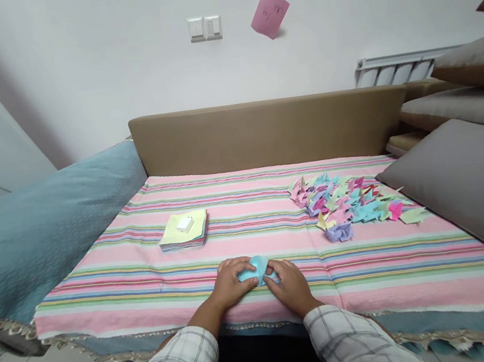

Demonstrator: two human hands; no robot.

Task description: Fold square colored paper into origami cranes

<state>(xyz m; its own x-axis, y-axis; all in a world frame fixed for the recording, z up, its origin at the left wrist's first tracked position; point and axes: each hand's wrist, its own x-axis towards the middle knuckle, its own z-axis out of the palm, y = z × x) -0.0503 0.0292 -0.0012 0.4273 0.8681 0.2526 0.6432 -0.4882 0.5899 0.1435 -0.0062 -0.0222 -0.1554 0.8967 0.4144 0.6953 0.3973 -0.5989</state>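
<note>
A light blue piece of folded paper [260, 267] is between my two hands, low over the striped cloth [246, 205] near its front edge. My left hand [233, 281] pinches its left side with thumb and fingers. On the other side my right hand [288, 281] pinches the right part, fingertips close together. The paper's underside and the folds behind my fingers are hidden. To the left lies a stack of square coloured paper [184, 236], yellow on top, with a small white block [185, 224] resting on it. At the right spreads a heap of folded paper pieces [344, 203] in many colours.
Grey cushions [466, 179] are piled along the right side. A brown backrest [262, 134] runs across the back, and a blue-covered armrest [54, 208] stands at the left. White switches [205, 28] and a pink note [269, 12] are on the wall.
</note>
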